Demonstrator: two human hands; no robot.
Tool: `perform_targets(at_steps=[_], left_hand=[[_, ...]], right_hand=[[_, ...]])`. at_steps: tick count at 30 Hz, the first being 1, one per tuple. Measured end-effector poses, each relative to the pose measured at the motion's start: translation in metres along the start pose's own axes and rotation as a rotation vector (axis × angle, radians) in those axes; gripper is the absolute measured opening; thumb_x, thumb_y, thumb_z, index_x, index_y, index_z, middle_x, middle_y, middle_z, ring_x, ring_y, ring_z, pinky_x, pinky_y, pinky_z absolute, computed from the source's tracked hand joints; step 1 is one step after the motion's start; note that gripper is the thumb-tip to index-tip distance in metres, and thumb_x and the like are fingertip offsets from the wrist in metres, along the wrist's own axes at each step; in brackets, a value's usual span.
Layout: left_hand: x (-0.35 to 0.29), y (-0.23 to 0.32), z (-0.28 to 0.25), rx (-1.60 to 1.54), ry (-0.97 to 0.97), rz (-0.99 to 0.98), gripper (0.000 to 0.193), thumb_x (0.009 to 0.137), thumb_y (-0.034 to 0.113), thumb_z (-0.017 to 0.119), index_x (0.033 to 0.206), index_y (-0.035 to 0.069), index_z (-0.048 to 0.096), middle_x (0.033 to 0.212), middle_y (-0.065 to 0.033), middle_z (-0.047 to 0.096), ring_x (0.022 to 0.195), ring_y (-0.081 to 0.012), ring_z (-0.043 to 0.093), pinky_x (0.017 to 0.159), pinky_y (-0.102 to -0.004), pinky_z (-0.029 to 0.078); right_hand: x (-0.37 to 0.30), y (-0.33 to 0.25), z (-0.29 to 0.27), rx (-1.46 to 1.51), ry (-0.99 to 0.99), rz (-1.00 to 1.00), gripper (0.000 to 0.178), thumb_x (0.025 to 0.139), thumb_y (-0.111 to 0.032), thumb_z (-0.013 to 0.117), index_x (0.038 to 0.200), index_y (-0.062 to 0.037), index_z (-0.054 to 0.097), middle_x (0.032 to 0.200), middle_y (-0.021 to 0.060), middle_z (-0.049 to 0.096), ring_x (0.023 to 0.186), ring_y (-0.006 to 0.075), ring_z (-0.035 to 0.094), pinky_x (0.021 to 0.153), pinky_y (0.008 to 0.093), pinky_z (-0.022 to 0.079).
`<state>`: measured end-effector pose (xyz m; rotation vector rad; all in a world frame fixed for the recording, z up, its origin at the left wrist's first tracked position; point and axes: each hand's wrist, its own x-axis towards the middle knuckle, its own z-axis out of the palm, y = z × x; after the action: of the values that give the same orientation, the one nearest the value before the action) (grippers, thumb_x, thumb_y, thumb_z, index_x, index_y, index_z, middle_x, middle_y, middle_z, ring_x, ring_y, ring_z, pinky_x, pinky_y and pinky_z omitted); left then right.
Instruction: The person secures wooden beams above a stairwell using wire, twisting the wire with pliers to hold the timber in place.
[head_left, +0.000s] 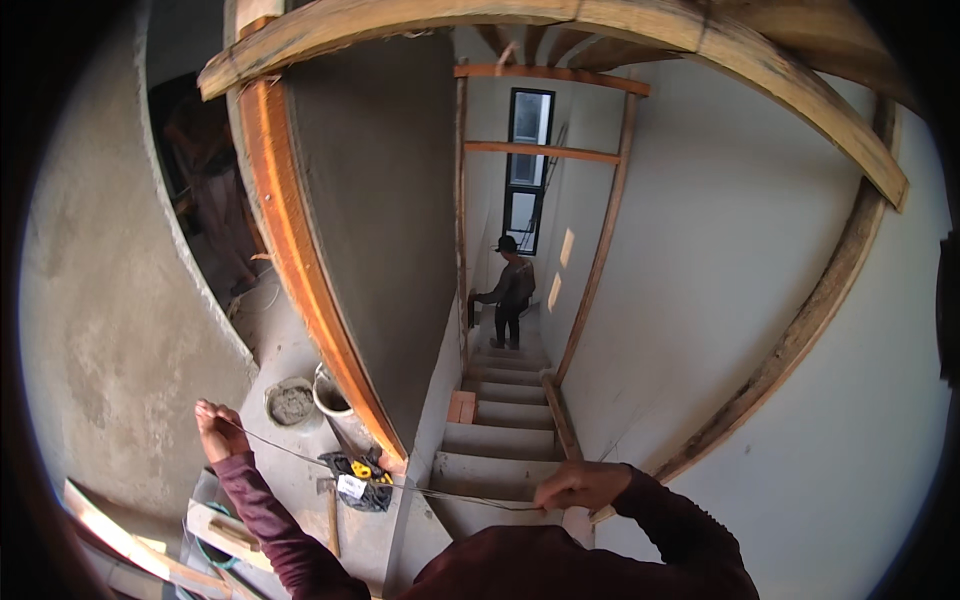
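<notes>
My left hand [222, 432] pinches one end of a thin line [450, 495] and my right hand [585, 486] curls closed on its other end, so it stretches across the near side, above the stairs [498, 440]. Left, one bucket [269, 408] holds grey mortar; a second bucket [319, 390] beside it has contents I can't make out. A black plastic bag [376, 499] bears a white label [351, 486], too small to read. An orange post [300, 270] stands left; a person [514, 288] is far down the stairs.
</notes>
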<state>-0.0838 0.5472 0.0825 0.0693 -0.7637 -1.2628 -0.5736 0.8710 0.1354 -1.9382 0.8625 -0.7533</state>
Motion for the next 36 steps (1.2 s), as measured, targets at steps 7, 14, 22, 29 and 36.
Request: perform_targets(at_steps=[7, 14, 22, 29, 36], left_hand=[[0.000, -0.075, 0.110, 0.030, -0.116, -0.051, 0.012, 0.095, 0.024, 0.055, 0.098, 0.012, 0.052, 0.078, 0.0040, 0.052, 0.067, -0.0070, 0.049, 0.058, -0.0196, 0.042], [0.031, -0.111, 0.188, 0.104, -0.192, -0.107, 0.009, 0.094, 0.017, 0.055, 0.098, 0.010, 0.051, 0.079, 0.0016, 0.055, 0.065, -0.0052, 0.052, 0.054, -0.0177, 0.041], [0.047, -0.057, 0.325, -0.056, -0.351, -0.094, 0.017, 0.091, 0.015, 0.061, 0.102, 0.005, 0.052, 0.076, 0.0011, 0.053, 0.061, -0.0077, 0.051, 0.053, -0.0187, 0.043], [0.048, 0.008, 0.365, 0.212, -0.316, -0.054, 0.017, 0.095, 0.018, 0.054, 0.096, 0.002, 0.058, 0.074, -0.0020, 0.060, 0.061, -0.0074, 0.055, 0.055, -0.0190, 0.043], [0.077, 0.013, 0.372, 0.109, -0.399, -0.144, 0.017, 0.095, 0.020, 0.055, 0.097, 0.003, 0.057, 0.072, -0.0001, 0.057, 0.062, -0.0082, 0.052, 0.058, -0.0222, 0.044]], right_hand=[[-0.062, 0.036, 0.009, -0.108, 0.806, 0.412, 0.018, 0.095, -0.018, 0.051, 0.095, -0.0011, 0.058, 0.079, 0.0071, 0.059, 0.071, 0.0141, 0.056, 0.066, 0.0282, 0.045], [-0.071, 0.008, 0.060, -0.127, 1.026, 0.339, 0.016, 0.092, -0.014, 0.056, 0.094, 0.0007, 0.061, 0.074, 0.0088, 0.063, 0.069, 0.0198, 0.060, 0.065, 0.0299, 0.047], [-0.077, -0.075, 0.089, -0.211, 0.401, 0.522, 0.020, 0.090, -0.027, 0.056, 0.096, -0.0086, 0.062, 0.087, 0.0148, 0.065, 0.080, 0.0373, 0.062, 0.068, 0.0441, 0.049], [-0.035, -0.149, 0.082, -0.544, 0.768, 0.456, 0.010, 0.088, -0.012, 0.055, 0.090, -0.0043, 0.061, 0.090, 0.0153, 0.065, 0.079, 0.0355, 0.063, 0.068, 0.0422, 0.049], [-0.028, -0.201, 0.058, -0.036, 0.160, 0.488, 0.029, 0.089, -0.013, 0.057, 0.117, -0.0054, 0.057, 0.077, 0.0089, 0.061, 0.070, 0.0184, 0.058, 0.068, 0.0323, 0.046]])
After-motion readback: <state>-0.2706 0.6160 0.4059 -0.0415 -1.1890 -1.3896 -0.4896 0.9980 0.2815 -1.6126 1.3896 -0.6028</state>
